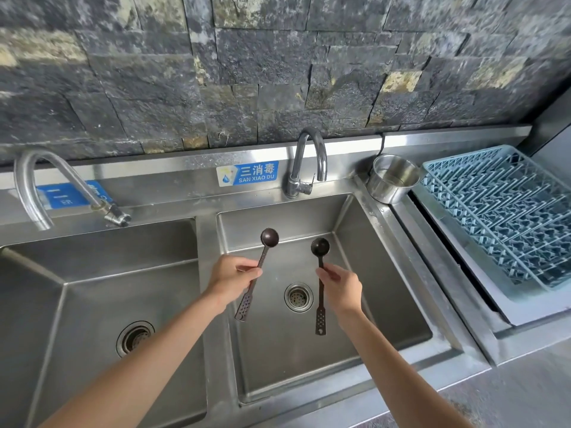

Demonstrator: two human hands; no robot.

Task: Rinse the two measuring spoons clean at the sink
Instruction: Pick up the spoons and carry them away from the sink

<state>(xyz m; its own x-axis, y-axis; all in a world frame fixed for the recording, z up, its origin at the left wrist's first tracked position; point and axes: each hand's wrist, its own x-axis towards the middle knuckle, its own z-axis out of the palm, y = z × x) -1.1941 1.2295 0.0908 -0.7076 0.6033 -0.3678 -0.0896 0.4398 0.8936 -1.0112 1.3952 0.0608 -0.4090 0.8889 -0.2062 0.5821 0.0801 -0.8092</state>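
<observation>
Two dark brown long-handled measuring spoons are held over the right steel sink basin [383,307]. My left hand [230,278] pinches the stem of the left measuring spoon [269,236], bowl up and away, perforated handle end hanging down. My right hand [343,285] pinches the right measuring spoon [320,246] the same way, its handle hanging almost straight down. The curved tap [309,156] stands behind the basin; I see no water running from it. The basin's round drain strainer [298,297] lies between the two handles.
A second basin [77,304] with its own drain and a bent hose tap [40,183] lies to the left. A small steel pot [392,177] stands at the right back corner. A blue plastic dish rack [506,211] fills the counter on the right. A dark stone wall runs behind.
</observation>
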